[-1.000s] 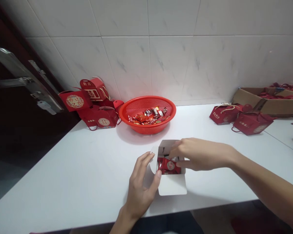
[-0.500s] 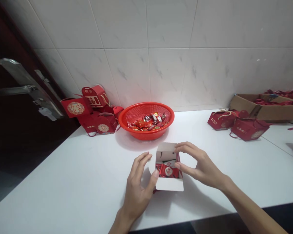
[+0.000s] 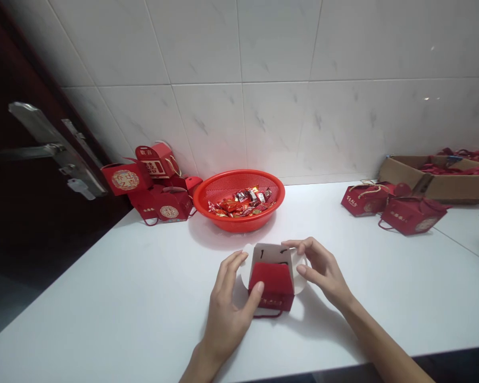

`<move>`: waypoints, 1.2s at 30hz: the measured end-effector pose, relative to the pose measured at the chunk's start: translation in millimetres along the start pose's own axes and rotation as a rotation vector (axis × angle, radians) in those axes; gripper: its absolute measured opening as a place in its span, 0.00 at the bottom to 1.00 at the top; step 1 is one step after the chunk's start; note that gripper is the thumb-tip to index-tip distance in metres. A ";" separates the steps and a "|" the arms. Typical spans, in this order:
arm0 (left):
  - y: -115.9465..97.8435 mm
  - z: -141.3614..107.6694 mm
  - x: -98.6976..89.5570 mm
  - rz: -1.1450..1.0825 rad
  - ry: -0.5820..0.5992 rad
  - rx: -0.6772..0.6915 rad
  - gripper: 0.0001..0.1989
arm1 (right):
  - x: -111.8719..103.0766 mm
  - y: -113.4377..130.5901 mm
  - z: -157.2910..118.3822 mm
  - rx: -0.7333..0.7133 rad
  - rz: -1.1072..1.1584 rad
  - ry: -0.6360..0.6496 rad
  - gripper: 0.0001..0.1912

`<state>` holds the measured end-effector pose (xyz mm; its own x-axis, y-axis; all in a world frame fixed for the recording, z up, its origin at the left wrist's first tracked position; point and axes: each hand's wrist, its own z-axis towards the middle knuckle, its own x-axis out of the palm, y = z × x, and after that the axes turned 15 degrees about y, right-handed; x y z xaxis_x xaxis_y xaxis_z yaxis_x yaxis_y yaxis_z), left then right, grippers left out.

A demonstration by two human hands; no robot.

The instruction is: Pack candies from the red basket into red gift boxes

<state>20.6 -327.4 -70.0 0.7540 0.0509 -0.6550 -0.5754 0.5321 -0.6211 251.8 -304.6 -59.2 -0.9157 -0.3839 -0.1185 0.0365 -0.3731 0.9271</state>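
A small red candy box (image 3: 274, 299) with a dark red cord handle stands on the white table in front of me. Its near flap (image 3: 272, 275) lies folded inward, red side up, hiding most of the inside. White rounded side flaps stick out left and right. My left hand (image 3: 230, 303) grips the left side, thumb at the near left corner and fingertips by the left flap (image 3: 246, 270). At the right, my right hand (image 3: 322, 269) has its fingers at the far corner and its thumb on the right flap (image 3: 299, 286).
Behind the box is a red plastic basket (image 3: 239, 224) of wrapped candies (image 3: 243, 201). Red gift boxes (image 3: 170, 205) are stacked at the left; two more (image 3: 414, 215) stand at the right before a cardboard carton (image 3: 443, 187). A tiled wall bounds the table.
The near flap, earlier folded outward with its white side up, is now turned in over the red packets. My right hand has shifted to the right flap, which now sticks out sideways.
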 end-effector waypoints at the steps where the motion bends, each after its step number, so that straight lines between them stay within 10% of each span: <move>1: -0.3 0.8 1.1 0.000 0.004 -0.003 0.23 | 0.2 -0.9 -0.2 -0.008 0.017 0.018 0.13; 18: 6.4 23.6 -5.0 -0.105 0.129 0.022 0.36 | 11.8 1.4 11.2 -0.035 -0.355 0.114 0.15; 22: 5.1 31.1 -11.7 -0.059 0.218 0.045 0.22 | 22.9 -3.8 14.2 0.017 -0.396 0.022 0.20; 36: 8.6 26.8 -11.1 -0.167 0.321 -0.094 0.17 | 17.4 -24.0 18.5 0.330 -0.040 -0.083 0.33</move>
<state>15.7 -300.7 -56.5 0.7108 -0.3055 -0.6336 -0.4906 0.4301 -0.7578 227.5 -286.7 -76.9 -0.9437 -0.2994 -0.1405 -0.1192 -0.0882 0.9889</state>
